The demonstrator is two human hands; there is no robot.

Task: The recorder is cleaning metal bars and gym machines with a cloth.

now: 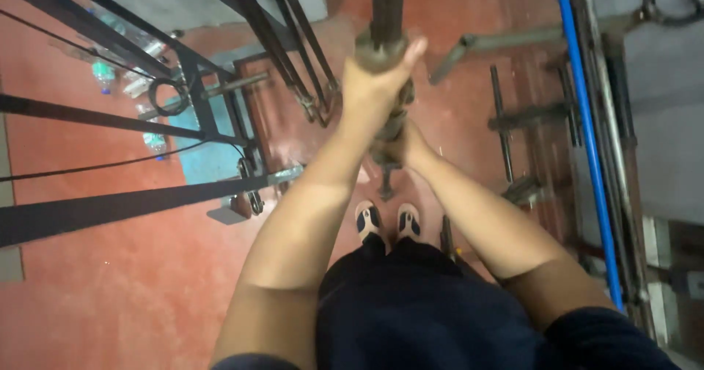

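A dark upright metal rod (386, 3) rises in front of me, with a thicker greasy collar where I grip it. My left hand (374, 80) is wrapped around that collar, thumb up along the rod. My right hand (412, 144) is closed lower on the same rod, mostly hidden behind my left forearm. The rod's lower tip (386, 187) hangs just above the red floor in front of my feet (387, 222).
Black metal bars and a frame (205, 106) stand at the left, with plastic bottles (103, 73) on the floor behind. A blue pipe (587, 135) and metal rails run down the right. Loose metal parts (517, 121) lie on the red floor (125, 289).
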